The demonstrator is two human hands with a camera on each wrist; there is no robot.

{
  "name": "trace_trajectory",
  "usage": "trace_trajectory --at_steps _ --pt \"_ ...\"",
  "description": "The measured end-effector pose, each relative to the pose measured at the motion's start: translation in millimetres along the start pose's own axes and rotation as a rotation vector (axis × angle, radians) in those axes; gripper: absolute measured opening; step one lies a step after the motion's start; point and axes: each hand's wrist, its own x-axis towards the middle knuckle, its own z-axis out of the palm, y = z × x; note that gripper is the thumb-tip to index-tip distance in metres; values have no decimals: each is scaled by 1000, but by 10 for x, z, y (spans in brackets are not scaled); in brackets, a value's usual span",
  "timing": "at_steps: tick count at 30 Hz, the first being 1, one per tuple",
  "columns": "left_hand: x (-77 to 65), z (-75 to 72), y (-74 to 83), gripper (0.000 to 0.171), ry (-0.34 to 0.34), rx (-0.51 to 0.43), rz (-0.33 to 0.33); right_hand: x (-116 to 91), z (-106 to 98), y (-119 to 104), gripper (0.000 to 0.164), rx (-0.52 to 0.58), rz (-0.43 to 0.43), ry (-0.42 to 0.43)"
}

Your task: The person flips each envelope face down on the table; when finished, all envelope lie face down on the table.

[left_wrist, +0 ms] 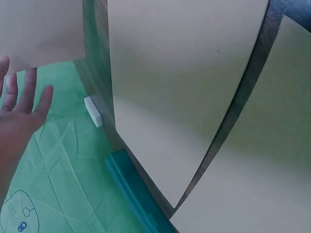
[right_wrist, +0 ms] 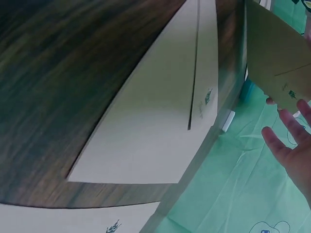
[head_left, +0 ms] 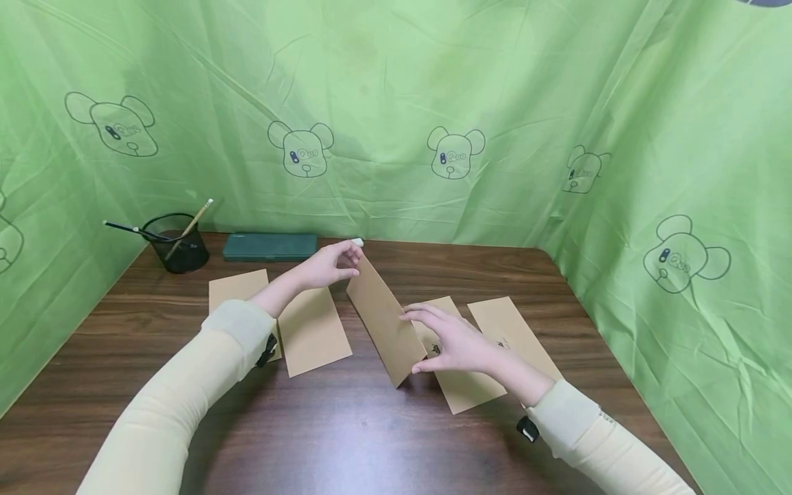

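Observation:
Both hands hold a flat brown kraft-paper piece (head_left: 386, 323), tilted up on edge over the middle of the table. At its far upper corner, my left hand (head_left: 334, 265) pinches it with bent fingers and thumb. The right hand (head_left: 458, 342) grips its near end, thumb low by the corner and fingers higher on the edge. A small dark print and a straight line show on the held piece (right_wrist: 279, 58) in the right wrist view. To the left lie two similar brown pieces, one plain sheet (head_left: 315, 333) nearest. Two more, including a printed one (head_left: 516, 330), lie right.
A black mesh pen cup (head_left: 185, 258) with pencils stands at the back left. Beside it lies a dark green case (head_left: 270, 246). A small white block (head_left: 357, 242) sits at the back edge. Green cloth (head_left: 383, 103) walls the table on three sides.

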Motion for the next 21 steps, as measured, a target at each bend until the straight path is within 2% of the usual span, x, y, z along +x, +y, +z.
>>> trace_trajectory --at_steps 6,14,17,20,21 --pt "11 45 -26 38 -43 -18 23 -46 22 47 77 -49 1 25" --pt "3 120 -89 67 -189 -25 -18 -97 108 105 74 -96 19 17" --pt "-7 158 -106 72 -209 -14 -19 -121 157 124 74 -113 17 22" --pt "-19 201 -128 76 -218 -19 1 -155 202 133 74 -120 50 11" --pt "-37 201 -87 76 -221 -29 3 -166 218 137 74 -117 65 2"
